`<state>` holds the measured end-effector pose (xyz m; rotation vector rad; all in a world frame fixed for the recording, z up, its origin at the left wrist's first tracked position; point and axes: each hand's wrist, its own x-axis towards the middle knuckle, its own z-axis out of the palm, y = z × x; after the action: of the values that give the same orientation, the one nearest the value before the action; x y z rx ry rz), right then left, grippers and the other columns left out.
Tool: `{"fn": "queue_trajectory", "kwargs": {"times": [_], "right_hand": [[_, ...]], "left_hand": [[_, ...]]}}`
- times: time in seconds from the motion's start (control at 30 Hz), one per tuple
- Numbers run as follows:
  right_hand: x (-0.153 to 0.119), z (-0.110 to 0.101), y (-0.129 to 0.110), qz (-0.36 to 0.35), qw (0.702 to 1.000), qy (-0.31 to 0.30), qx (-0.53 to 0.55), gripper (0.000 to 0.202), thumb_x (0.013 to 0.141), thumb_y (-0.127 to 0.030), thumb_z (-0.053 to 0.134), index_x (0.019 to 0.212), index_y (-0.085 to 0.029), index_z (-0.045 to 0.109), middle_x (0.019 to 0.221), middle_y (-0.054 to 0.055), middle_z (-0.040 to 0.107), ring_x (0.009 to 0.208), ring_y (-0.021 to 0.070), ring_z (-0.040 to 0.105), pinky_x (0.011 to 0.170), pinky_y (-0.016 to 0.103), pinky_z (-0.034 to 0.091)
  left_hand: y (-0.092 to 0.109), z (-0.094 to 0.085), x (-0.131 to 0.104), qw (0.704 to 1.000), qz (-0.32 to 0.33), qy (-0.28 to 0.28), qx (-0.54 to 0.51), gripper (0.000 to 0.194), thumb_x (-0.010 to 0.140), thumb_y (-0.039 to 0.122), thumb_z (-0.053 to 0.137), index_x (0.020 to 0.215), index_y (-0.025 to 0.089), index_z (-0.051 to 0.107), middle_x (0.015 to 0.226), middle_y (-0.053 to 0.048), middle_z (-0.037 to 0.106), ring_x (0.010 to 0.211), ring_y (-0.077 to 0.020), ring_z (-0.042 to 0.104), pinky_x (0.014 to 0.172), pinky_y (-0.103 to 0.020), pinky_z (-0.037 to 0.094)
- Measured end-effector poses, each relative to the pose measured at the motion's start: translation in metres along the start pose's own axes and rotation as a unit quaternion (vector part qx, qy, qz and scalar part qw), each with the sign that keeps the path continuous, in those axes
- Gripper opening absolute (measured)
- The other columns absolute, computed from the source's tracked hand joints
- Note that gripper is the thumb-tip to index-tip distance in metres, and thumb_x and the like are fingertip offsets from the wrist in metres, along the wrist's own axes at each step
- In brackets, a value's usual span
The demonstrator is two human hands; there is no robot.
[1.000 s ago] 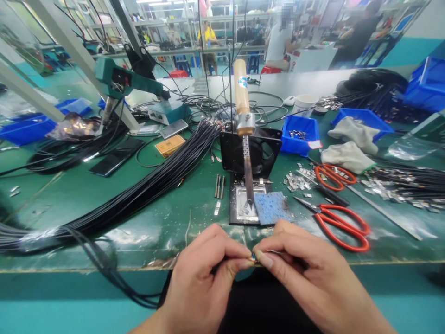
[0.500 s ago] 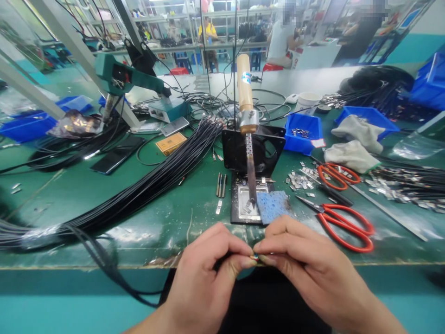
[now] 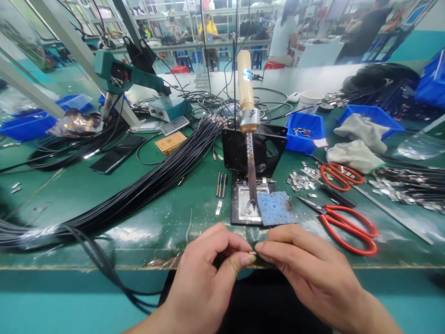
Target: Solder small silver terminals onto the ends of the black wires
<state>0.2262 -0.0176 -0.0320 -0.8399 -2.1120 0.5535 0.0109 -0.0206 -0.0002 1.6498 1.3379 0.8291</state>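
Left hand (image 3: 208,273) and right hand (image 3: 306,269) both pinch-closed on the tiny wire end (image 3: 255,253), meeting fingertip to fingertip just off the desk (image 3: 156,232) edge, soldering iron (image 3: 248,134) straight ahead.

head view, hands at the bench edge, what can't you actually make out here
1. The small part pinched between the left hand and right hand: head view, too small and covered by fingertips to identify.
2. Contents of the blue bin: head view, too small to tell.
3. Where the black cable bundle ends: cut off by the left edge.
4. The soldering iron tip: blurred against its tray.
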Motion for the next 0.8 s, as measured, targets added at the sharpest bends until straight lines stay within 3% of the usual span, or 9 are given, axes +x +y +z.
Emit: {"fn": "queue_trajectory", "kwargs": {"times": [0.33, 0.6, 0.7, 0.8], "right_hand": [[-0.01, 0.007, 0.0, -0.048, 0.996, 0.008, -0.08, 0.04, 0.095, 0.002, 0.052, 0.132, -0.011, 0.058, 0.109, 0.013, 0.067, 0.099, 0.0203, 0.066, 0.083, 0.032, 0.057], [-0.016, 0.018, -0.001, -0.066, 0.989, 0.068, -0.118, 0.042, 0.093, 0.0, 0.055, 0.134, -0.007, 0.06, 0.109, 0.015, 0.069, 0.105, 0.0227, 0.066, 0.085, 0.034, 0.059], [-0.012, 0.02, -0.007, -0.035, 0.993, 0.087, -0.069, 0.042, 0.092, 0.003, 0.056, 0.131, -0.009, 0.063, 0.105, 0.013, 0.07, 0.098, 0.0198, 0.068, 0.081, 0.03, 0.06], [-0.003, 0.018, -0.015, 0.063, 0.99, 0.126, -0.001, 0.032, 0.093, -0.001, 0.058, 0.119, -0.017, 0.069, 0.097, 0.007, 0.071, 0.087, 0.0162, 0.07, 0.074, 0.025, 0.061]], "left_hand": [[0.0, 0.004, -0.001, 0.999, -0.033, 0.004, -0.024, 0.013, 0.092, 0.021, 0.066, 0.081, 0.022, 0.073, 0.076, 0.001, 0.065, 0.069, -0.0154, 0.062, 0.061, -0.026, 0.048], [0.0, 0.006, 0.001, 0.997, -0.052, 0.009, -0.057, 0.016, 0.095, 0.028, 0.065, 0.082, 0.021, 0.072, 0.077, 0.0, 0.063, 0.067, -0.0149, 0.06, 0.06, -0.026, 0.048], [0.001, 0.005, 0.001, 0.997, -0.054, 0.005, -0.062, 0.016, 0.095, 0.029, 0.064, 0.083, 0.021, 0.072, 0.078, 0.0, 0.063, 0.068, -0.0151, 0.06, 0.061, -0.026, 0.049], [0.001, 0.002, 0.0, 0.996, -0.059, 0.003, -0.068, 0.017, 0.095, 0.031, 0.064, 0.083, 0.021, 0.073, 0.078, -0.001, 0.063, 0.068, -0.0156, 0.06, 0.061, -0.027, 0.049]]}}
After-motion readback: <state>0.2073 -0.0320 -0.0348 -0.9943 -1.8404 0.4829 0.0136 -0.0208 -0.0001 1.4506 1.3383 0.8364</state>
